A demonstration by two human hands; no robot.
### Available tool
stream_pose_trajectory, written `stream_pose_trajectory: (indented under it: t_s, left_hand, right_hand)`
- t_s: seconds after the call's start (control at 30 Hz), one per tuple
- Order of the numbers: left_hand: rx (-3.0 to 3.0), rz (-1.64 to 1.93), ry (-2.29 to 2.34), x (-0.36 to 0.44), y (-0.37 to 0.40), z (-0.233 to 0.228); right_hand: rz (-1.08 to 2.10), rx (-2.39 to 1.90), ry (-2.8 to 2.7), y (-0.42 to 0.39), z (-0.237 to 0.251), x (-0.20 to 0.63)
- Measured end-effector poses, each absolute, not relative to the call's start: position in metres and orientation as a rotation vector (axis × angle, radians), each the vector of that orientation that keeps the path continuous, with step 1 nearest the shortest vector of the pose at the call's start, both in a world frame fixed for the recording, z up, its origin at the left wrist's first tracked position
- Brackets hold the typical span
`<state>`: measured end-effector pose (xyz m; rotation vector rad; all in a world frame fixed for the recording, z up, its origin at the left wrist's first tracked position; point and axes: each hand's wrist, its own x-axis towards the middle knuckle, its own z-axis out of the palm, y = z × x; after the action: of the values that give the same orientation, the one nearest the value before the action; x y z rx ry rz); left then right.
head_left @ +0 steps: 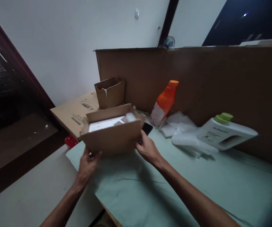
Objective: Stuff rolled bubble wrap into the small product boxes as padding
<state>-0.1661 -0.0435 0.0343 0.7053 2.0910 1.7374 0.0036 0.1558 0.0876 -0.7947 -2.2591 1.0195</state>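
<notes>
An open cardboard box (113, 135) sits near the left end of a pale green table (164, 186), with white items inside it. My left hand (87, 164) grips the box's lower left corner. My right hand (147, 148) holds the box's right side, its fingers wrapped around the edge. A black phone-like object (147, 128) lies just behind my right hand, partly hidden by the box.
An orange bottle (164, 102) leans against a tall cardboard partition (209, 82). A white jug with a green cap (225, 130) lies on its side beside clear plastic bags (185, 132). A smaller open box (110, 91) stands on a flattened carton (76, 115). A red object (70, 141) sits below the table's edge.
</notes>
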Motion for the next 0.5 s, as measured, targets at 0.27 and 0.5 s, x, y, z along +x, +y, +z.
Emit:
stream_pose_trajectory:
  t_s: [0.27,0.5]
  left_hand:
    - [0.762,1.891,2.438,-0.299,-0.015,0.041]
    - [0.838,1.891,2.512,-0.330,0.022,0.025]
  right_hand:
    - [1.128,-0.571,-2.287,0.213,0.072,-0.229]
    - [1.075,-0.570,-2.349,0.249,0.048,-0.272]
